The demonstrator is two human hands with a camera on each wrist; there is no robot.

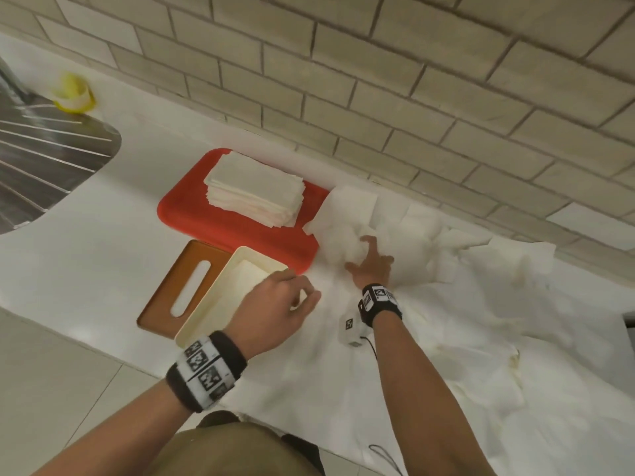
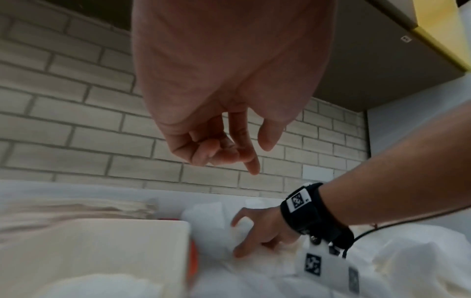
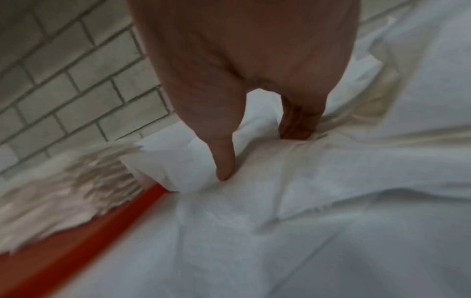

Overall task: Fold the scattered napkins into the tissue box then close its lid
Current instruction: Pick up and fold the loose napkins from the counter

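An open cream tissue box (image 1: 209,300) lies on the white counter, with white napkin paper (image 1: 247,273) inside. Its brown slotted lid (image 1: 161,304) lies flat to the box's left. My left hand (image 1: 285,304) hovers over the box's right end, fingers loosely curled and holding nothing; the left wrist view shows the left hand (image 2: 229,145) above the box (image 2: 102,252). My right hand (image 1: 369,259) reaches into the scattered napkins (image 1: 446,286). In the wrist views, the right hand (image 2: 257,231) (image 3: 260,152) curls thumb and fingers round one crumpled napkin (image 3: 178,165) beside the red tray.
A red tray (image 1: 213,228) behind the box carries a stack of folded napkins (image 1: 254,187). Loose napkins cover the counter's right half up to the tiled wall (image 1: 412,97). A steel drainboard (image 1: 41,159) and a yellow object (image 1: 74,94) lie far left.
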